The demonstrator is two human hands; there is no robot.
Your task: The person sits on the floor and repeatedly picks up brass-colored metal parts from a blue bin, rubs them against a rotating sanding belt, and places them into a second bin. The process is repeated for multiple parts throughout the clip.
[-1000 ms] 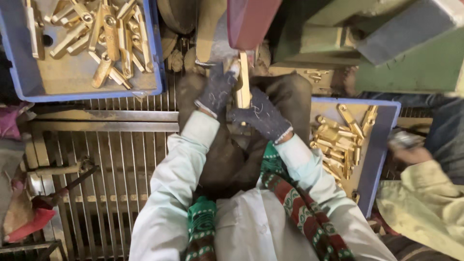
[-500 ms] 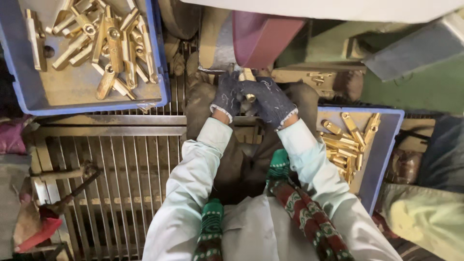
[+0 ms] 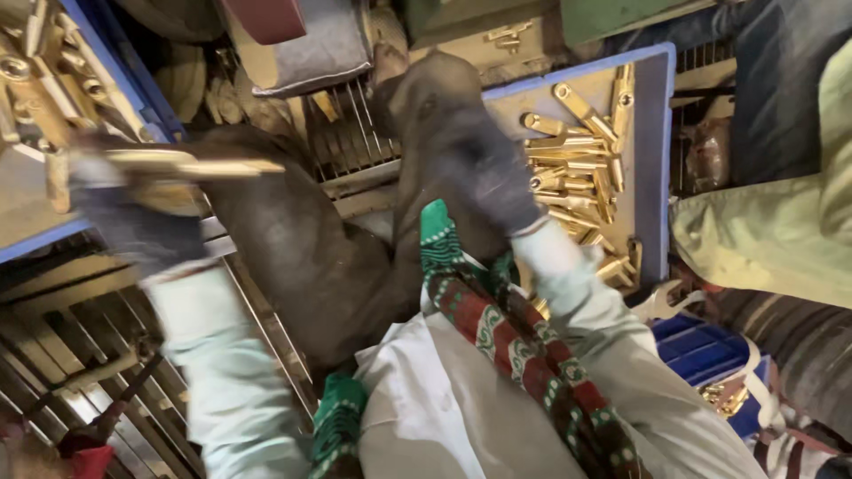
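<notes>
Left hand (image 3: pixel 133 222): brass bar (image 3: pixel 191 165) gripped, held at 9 o'clock | right hand (image 3: pixel 488 173): spread over brass parts (image 3: pixel 577 168) at 2 o'clock | one piece best pinched firmly.

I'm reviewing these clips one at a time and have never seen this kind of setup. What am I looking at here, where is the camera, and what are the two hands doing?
There is no machine recording this: the camera sits on a person's head and looks down at their own lap and arms. Both hands wear dark work gloves. The left hand grips a long brass part, held out sideways near a blue tray of similar brass pieces; the view is blurred there. The right hand reaches over a second blue tray of brass pieces; whether it grips one cannot be told. A patterned scarf hangs in front of the chest. Below lies a metal grate. At the right edge sits another person, shown by a pale sleeve.
</notes>
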